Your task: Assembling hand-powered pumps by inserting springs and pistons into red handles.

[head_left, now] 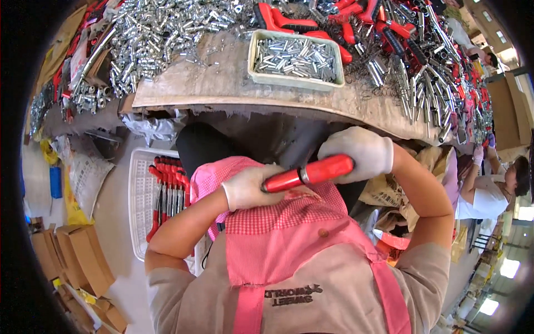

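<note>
A thick red-handled tool point(324, 169) with a silver band near its middle is held across my lap, just above the pink checked apron point(283, 222). My left hand point(251, 187), in a white glove, is closed around its left part, where a dark end shows. The right end is rounded, and my right hand point(361, 151), also white-gloved, grips it from behind. Most fingers of both hands are hidden behind the tool. Beyond my hands, on the bench, a pale plastic tray point(295, 82) holds many small metal pins.
The worn bench point(222, 92) carries heaped metal fittings point(161, 33), red grips point(289, 22), springs and rods point(423, 92). At my left a white crate point(135, 195) holds several red-handled tools point(167, 183). Cardboard boxes point(83, 259) lie farther left. Another person point(489, 192) sits at right.
</note>
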### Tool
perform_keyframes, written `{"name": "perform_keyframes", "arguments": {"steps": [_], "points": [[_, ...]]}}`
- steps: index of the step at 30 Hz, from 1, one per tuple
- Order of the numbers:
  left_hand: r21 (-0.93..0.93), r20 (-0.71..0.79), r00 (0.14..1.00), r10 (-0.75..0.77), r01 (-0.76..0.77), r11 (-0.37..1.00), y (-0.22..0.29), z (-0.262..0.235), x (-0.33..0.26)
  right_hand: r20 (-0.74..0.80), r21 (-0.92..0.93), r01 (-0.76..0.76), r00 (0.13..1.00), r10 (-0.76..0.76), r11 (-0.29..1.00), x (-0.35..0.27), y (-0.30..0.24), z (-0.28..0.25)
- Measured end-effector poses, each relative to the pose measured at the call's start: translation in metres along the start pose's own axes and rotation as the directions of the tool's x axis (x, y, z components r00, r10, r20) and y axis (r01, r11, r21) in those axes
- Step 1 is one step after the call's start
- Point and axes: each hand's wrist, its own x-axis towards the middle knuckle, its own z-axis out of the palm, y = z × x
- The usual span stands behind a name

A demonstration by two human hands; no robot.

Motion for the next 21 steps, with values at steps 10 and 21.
{"name": "perform_keyframes", "arguments": {"steps": [10,21], "points": [[-0.419,0.448,0.886,-0.115,0.322,0.849,-0.032,0.013,0.003,0.06,-0.7,0.529,0.714,-0.698,0.48,0.029,0.001,0.025],[0.854,-0.179,0.967,0.181,0.061,0.517,-0.003,-0.013,0.0,0.386,0.921,-0.359,0.89,0.241,-0.148,0.003,0.022,0.091]]}}
